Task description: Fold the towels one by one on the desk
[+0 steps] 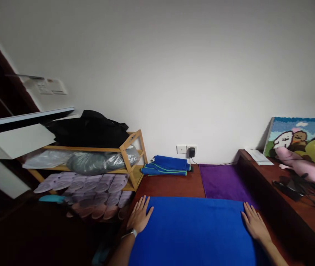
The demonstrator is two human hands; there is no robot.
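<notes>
A bright blue cloth (195, 229) lies spread flat on a dark wooden surface (174, 186) in front of me. My left hand (140, 217) rests flat on the cloth's far left corner, fingers apart, with a band at the wrist. My right hand (254, 223) lies flat on the far right corner, fingers apart too. Neither hand grips anything. Beyond the cloth, a purple cloth (224, 181) is laid out flat, and a stack of folded blue cloths (167, 165) sits by the wall.
A bamboo rack (131, 159) at the left holds a black bag (91, 129), wrapped bundles and several slippers (91, 188). A wall socket with a charger (191, 152) is behind. On the right ledge (307, 207) are plush toys (310, 166), a picture (293, 135), papers and black cables.
</notes>
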